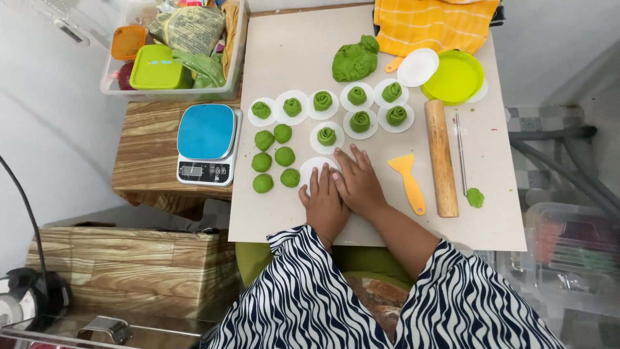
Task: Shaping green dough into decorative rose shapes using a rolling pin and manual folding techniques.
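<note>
My left hand (323, 201) and my right hand (358, 181) lie flat, palms down, side by side on a beige board (290, 58). Their fingers partly cover a white paper round (314, 164); whatever is under the palms is hidden. Just left of my left hand sit several plain green dough balls (274, 158). Beyond my fingers, several green dough pieces shaped like roses (359, 121) rest on white paper rounds. A big lump of green dough (354, 61) lies at the far side of the board.
A wooden rolling pin (441, 157), a yellow scraper (408, 179), a thin metal stick (460, 155) and a small dough scrap (475, 197) lie right of my hands. A lime plate (455, 77), orange cloth (433, 22), blue-topped kitchen scale (206, 143) and clear storage bin (171, 48) surround the board.
</note>
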